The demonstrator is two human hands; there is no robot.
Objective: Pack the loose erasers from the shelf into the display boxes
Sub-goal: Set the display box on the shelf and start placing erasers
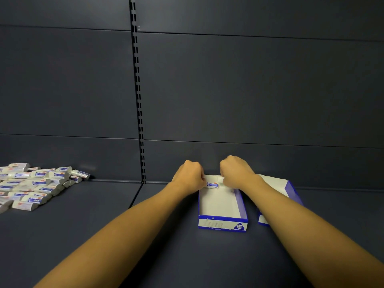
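A blue and white display box (222, 223) marked 2B stands open on the dark shelf. At its far end my left hand (190, 176) and my right hand (235, 172) are both curled, holding a white eraser with a blue label (213, 185) between them, just inside the box's back wall. The rest of that box's white floor is bare. A second display box (291, 188) sits to the right, partly hidden by my right forearm. A pile of loose erasers (35, 187) lies at the far left of the shelf.
The dark back panel (249, 90) rises right behind the boxes, with a slotted upright (139, 100) at the middle. Bare shelf surface (116, 204) lies between the eraser pile and the boxes.
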